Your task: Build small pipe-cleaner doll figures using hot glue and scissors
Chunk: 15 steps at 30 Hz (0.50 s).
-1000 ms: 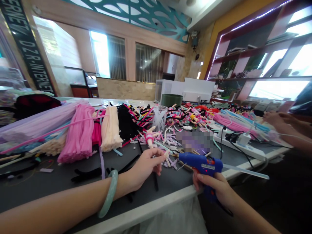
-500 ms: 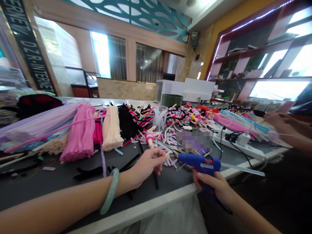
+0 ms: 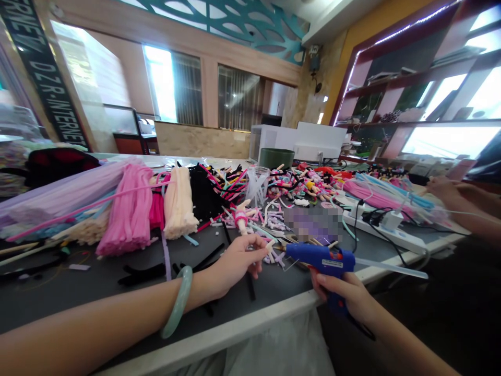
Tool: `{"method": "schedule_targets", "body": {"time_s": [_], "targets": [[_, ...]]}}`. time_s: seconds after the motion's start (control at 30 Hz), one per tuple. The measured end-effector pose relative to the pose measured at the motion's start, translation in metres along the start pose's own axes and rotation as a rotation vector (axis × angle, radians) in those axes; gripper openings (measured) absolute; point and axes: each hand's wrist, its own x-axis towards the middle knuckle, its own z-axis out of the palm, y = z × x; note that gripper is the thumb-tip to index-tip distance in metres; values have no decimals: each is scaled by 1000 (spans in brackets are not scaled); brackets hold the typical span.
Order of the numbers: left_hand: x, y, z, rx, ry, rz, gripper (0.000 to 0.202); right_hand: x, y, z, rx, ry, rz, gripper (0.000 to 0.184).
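Observation:
My left hand, with a pale green bangle on the wrist, pinches a small pale craft piece just above the dark table. My right hand grips the handle of a blue hot glue gun. The gun's nozzle points left and sits right at the small piece. A clear glue stick juts out of the gun's back to the right.
Bundles of lilac, pink, cream and black chenille stems lie on the left half. Small doll figures and scraps litter the middle. A white power strip with cables lies at right, near another person's hands.
Hands and glue gun hold almost the same pose; the view has shifted slightly, so everything sits a little higher in the frame.

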Motion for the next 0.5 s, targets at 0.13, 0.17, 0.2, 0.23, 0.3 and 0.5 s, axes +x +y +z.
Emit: {"method": "schedule_targets", "body": {"time_s": [0.13,0.17,0.2,0.23,0.3,0.5], "targets": [[-2,2,0,23,-2,-2,19,0,2,-1,-6,11,7,33],[-2,2,0,22,-1,-1,18,0,3,-1,-12,13,9,33],[-2,2,0,20,0,0,18,0,3,-2,-17,18,14,33],[-2,2,0,21,2,0,17,0,4,-2,-21,20,18,33],[-2,1,0,29,4,-1,17,0,4,-2,-24,19,27,34],[-2,1,1,39,-4,-2,18,-1,3,0,1,35,50,37]]}}
